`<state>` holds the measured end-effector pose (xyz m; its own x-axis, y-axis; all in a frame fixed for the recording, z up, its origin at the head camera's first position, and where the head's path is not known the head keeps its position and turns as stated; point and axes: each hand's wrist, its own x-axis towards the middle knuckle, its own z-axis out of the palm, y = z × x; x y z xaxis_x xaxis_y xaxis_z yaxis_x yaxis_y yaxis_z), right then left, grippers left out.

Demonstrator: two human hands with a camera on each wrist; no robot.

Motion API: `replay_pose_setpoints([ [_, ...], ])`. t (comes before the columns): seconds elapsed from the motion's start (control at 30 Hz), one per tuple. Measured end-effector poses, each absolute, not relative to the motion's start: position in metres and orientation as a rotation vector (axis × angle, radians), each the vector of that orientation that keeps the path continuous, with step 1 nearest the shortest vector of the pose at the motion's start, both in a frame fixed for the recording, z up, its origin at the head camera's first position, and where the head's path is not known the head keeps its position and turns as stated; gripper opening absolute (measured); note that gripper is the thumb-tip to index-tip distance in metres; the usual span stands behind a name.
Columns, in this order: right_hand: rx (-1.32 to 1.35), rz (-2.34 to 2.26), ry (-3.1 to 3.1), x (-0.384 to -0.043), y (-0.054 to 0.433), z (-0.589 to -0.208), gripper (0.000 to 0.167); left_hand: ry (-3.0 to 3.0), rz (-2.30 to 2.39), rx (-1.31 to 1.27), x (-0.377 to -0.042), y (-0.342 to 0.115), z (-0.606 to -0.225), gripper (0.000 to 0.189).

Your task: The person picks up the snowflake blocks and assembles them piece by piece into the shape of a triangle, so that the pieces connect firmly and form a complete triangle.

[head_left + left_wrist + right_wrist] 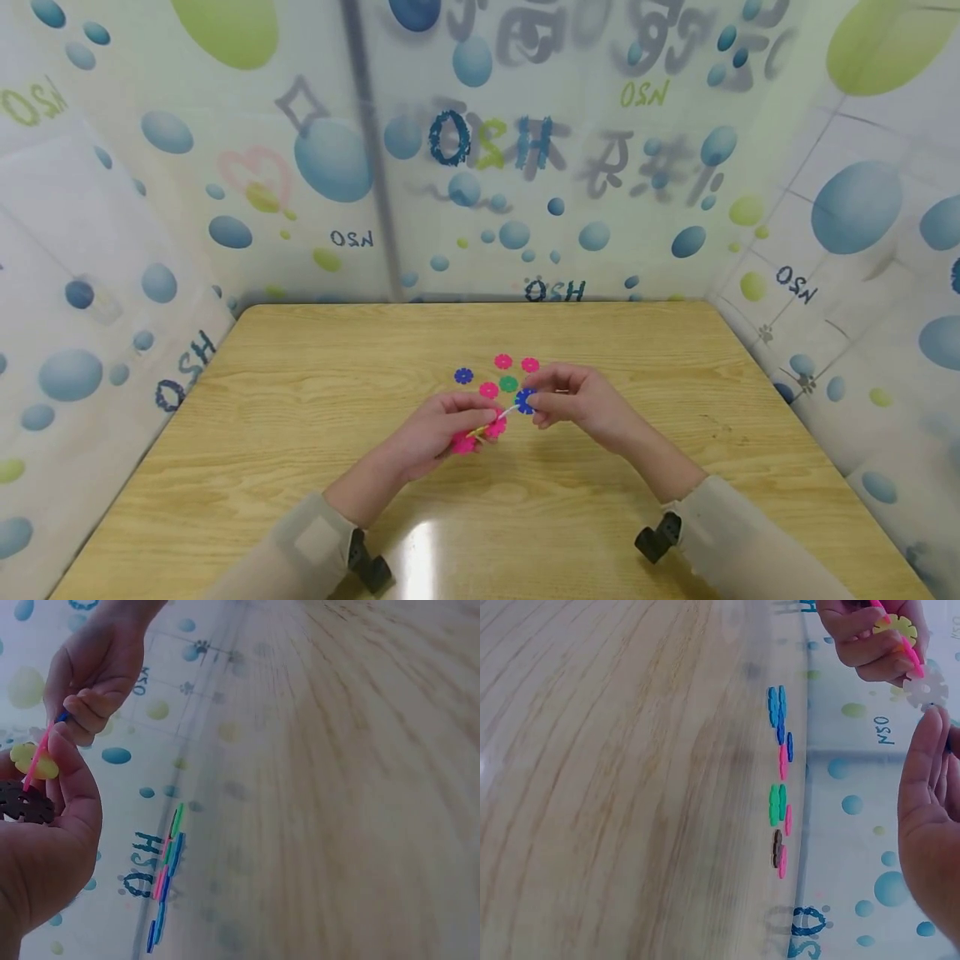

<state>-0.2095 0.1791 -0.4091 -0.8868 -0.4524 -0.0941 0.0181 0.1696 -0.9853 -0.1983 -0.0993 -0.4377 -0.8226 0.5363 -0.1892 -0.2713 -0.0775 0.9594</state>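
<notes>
The left hand (441, 429) has its grip curled round a chain of notched plastic discs (462, 444), pink, yellow and white; at the chain's white end, the right hand's (588, 406) grip pinches 1 blue flower-shaped disc (522, 401). Joining seems underway, calling for aligned slots.

Wooden table (570, 517), pale bubble-printed curtain (480, 225)

Above the table (315, 358) (cut off on its near side by the head view), the left hand (441, 427) partly hides the pink discs (463, 444) it holds, and the right hand (581, 402) covers one side of the blue disc (521, 401). Beyond the table, grey writing (534, 35) is too blurred to read.
</notes>
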Motion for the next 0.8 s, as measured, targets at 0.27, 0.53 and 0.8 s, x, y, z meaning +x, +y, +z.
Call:
replay_pose_setpoints([
  [0.27, -0.397, -1.767, 2.047, -0.208, 0.177, -0.413, 0.029, 1.784, 1.845, 0.267, -0.202, -0.097, -0.438, 0.032],
  [0.53, -0.389, -1.81, 2.037, -0.203, 0.172, -0.419, 0.029, 1.828, 1.801, 0.243, -0.203, -0.091, -0.433, 0.03],
  [0.8, -0.355, -1.848, 1.993, -0.202, 0.171, -0.425, 0.033, 1.726, 1.829, 0.147, -0.208, -0.094, -0.439, 0.038],
])
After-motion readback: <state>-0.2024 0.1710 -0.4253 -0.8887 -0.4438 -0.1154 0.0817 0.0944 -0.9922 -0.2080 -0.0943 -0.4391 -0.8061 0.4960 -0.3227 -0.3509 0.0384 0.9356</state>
